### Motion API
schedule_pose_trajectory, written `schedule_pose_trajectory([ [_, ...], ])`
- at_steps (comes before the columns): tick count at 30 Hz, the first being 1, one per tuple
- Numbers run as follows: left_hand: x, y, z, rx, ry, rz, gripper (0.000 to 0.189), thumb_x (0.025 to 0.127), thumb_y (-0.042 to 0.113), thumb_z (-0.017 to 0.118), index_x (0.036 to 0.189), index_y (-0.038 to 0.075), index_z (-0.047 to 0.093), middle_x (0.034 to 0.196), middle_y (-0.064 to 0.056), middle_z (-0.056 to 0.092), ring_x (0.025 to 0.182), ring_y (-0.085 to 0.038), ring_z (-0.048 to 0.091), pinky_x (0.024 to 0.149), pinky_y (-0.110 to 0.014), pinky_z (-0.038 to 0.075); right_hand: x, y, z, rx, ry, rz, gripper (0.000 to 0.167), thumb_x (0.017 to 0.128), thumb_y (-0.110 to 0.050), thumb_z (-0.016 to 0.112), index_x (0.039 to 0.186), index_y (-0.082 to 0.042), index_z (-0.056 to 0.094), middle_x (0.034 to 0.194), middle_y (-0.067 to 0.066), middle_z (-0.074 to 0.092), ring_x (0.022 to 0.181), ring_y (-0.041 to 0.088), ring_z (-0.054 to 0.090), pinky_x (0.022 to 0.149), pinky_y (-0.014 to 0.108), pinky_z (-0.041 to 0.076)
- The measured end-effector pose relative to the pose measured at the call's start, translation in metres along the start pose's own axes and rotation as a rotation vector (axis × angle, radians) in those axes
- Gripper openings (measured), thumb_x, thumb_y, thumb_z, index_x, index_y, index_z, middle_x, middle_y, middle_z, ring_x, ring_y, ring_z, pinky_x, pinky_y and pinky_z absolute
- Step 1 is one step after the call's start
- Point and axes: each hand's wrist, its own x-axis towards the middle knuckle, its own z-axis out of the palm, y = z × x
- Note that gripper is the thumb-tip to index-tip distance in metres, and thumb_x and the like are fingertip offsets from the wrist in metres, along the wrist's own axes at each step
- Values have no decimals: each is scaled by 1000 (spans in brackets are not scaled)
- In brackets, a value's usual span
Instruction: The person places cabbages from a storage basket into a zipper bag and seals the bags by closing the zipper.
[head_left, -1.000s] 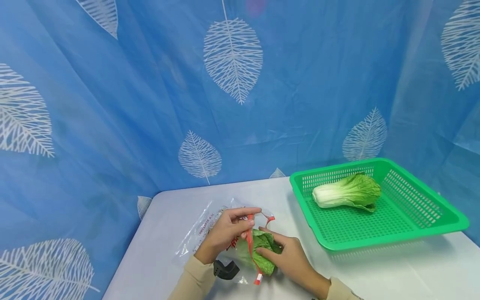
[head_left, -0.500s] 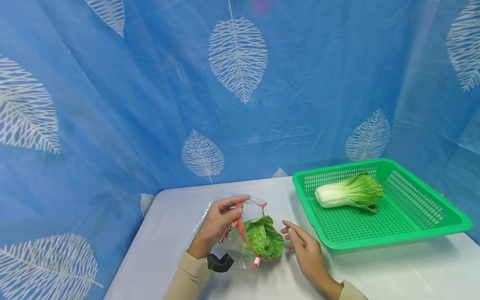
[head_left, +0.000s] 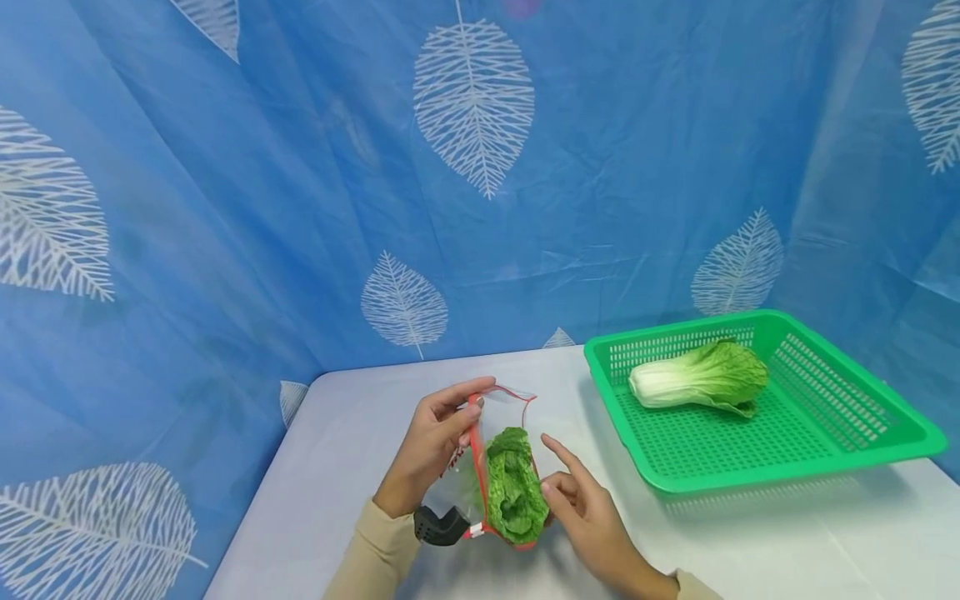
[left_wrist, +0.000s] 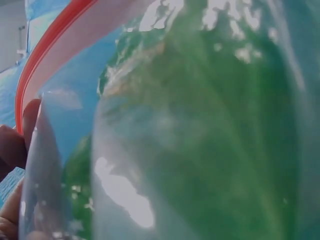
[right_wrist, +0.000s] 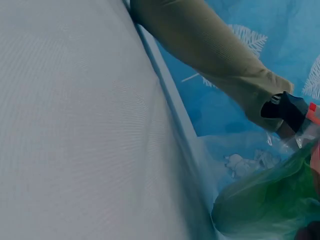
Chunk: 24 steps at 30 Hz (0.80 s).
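Observation:
A clear zip bag with a red zip edge (head_left: 477,442) stands with its mouth facing me. Inside it sits a leafy green cabbage (head_left: 516,492), crinkled leaf ends showing at the mouth. My left hand (head_left: 427,446) pinches the upper left of the red edge between thumb and fingers; in the left wrist view the cabbage (left_wrist: 215,135) fills the bag. My right hand (head_left: 596,525) is at the cabbage's right side, index finger extended, thumb and other fingers bent right at the leaves and bag edge. Whether these fingers pinch the edge I cannot tell.
A green perforated basket (head_left: 757,483) stands on the white table (head_left: 360,400) at the right. In it lies another cabbage (head_left: 701,375), white stem end leftward. A black wrist device (head_left: 441,527) is on the left wrist. A blue leaf-print curtain (head_left: 600,167) hangs behind.
My right hand left the cabbage, drew away to the right, then came back to its right side. The bag's mouth has turned toward me, while my left hand kept hold of its edge.

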Motion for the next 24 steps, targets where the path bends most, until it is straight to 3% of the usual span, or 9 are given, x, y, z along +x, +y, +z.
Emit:
schedule_pose_trajectory([
  [4,2,0,5,-21,-33,1,38,104,12,60,141,2,62,77,5,56,58,-9,45,54,-20,40,0,-2,6,-77,42,-74,63,104,-7,60,160,-18,33,89,1,69,74,16,66,66,32,58],
  [10,0,1,7,-34,-44,5,39,105,12,59,142,2,60,83,5,57,59,-9,43,57,-20,42,1,0,6,-240,147,-267,67,95,11,64,155,-7,43,81,-7,65,74,10,66,65,27,58],
  [14,0,8,4,-38,-12,-20,40,105,14,59,143,5,60,80,5,55,60,-7,46,59,-22,43,7,-9,-2,-268,159,-331,63,92,17,63,150,0,49,81,-4,65,76,6,64,74,24,58],
  [16,0,14,1,-43,12,-28,39,105,14,59,143,7,60,79,5,53,60,-7,46,60,-23,43,11,-18,-7,-249,151,-339,60,92,19,61,148,0,53,96,6,73,90,5,68,81,23,57],
  [18,0,22,-2,-45,31,-29,39,104,13,59,143,8,61,82,5,51,61,-7,45,61,-23,43,16,-27,-12,-230,139,-344,55,94,19,59,145,0,56,114,16,72,79,-1,64,74,19,56],
  [20,1,29,-5,-39,34,-27,38,104,11,59,142,8,62,88,3,51,61,-8,44,62,-23,43,22,-38,-18,-222,127,-327,50,97,16,56,143,-2,58,115,18,72,71,-2,61,64,17,54],
  [21,2,33,-6,-28,30,-30,39,104,10,59,142,7,62,87,2,50,62,-9,44,62,-23,43,26,-43,-21,-227,123,-314,48,98,14,55,142,-3,60,113,16,72,66,-2,59,58,18,51],
  [23,4,40,-10,12,12,-31,40,103,9,60,142,6,61,90,1,50,63,-10,44,63,-24,44,34,-55,-29,-249,106,-292,44,101,9,54,141,-7,62,90,5,71,51,2,43,47,21,42],
  [24,6,45,-11,38,8,-42,41,102,10,62,143,5,61,91,0,51,63,-10,45,64,-25,46,39,-61,-34,-252,97,-291,43,101,9,55,140,-7,64,81,1,66,52,6,46,48,22,43],
])
